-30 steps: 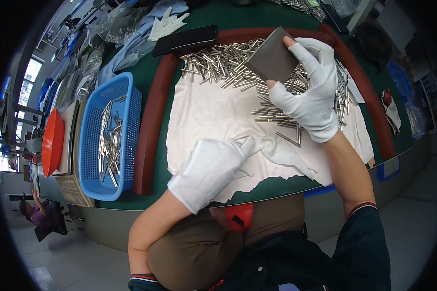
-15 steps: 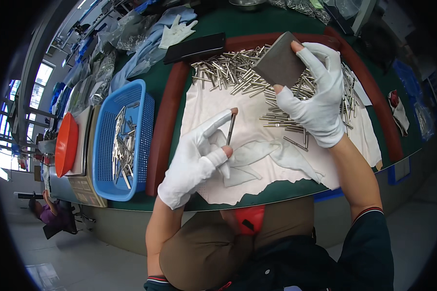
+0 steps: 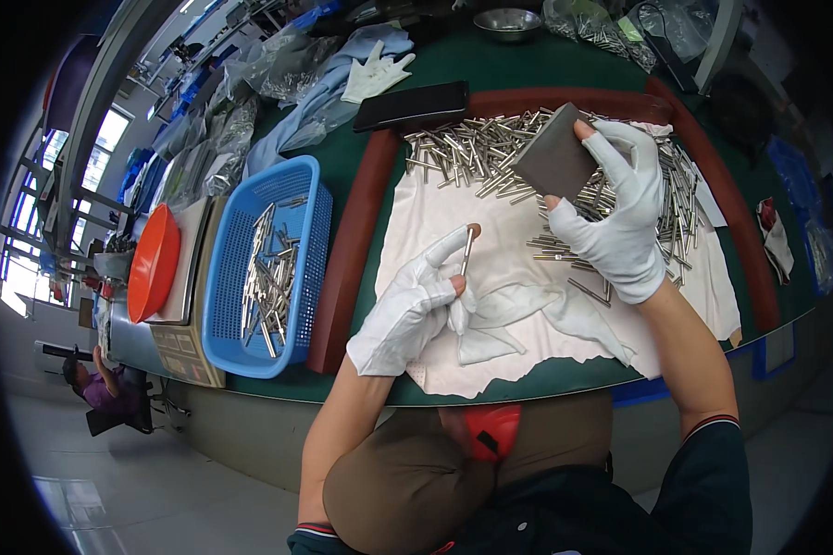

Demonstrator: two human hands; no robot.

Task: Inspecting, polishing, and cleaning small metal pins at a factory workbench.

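Observation:
In a white glove with bare thumb and index tips, my left hand (image 3: pixel 415 310) pinches a thin metal pin (image 3: pixel 468 252) held upright above the pale cloth (image 3: pixel 477 199). My right hand (image 3: pixel 625 217), gloved the same way, grips a flat grey-brown square block (image 3: pixel 557 155) by its right side, thumb below and index finger above. The block is tilted and apart from the pin. Under and behind the block and right hand spreads a pile of shiny metal pins (image 3: pixel 467 148). A crumpled white cloth (image 3: pixel 518 314) lies just right of my left hand.
A red-brown raised border (image 3: pixel 347 250) frames the work area. To the left stand a blue plastic basket (image 3: pixel 215 305) holding pins, and a red bowl (image 3: pixel 155 264) on a scale. A black phone (image 3: pixel 412 106) rests on the far-left border corner. A person (image 3: pixel 106 384) sits far left.
The whole view has shifted, with the scene sliding right and slightly down. My left hand still pinches the pin, which now stands more upright. My right hand keeps its hold on the block.

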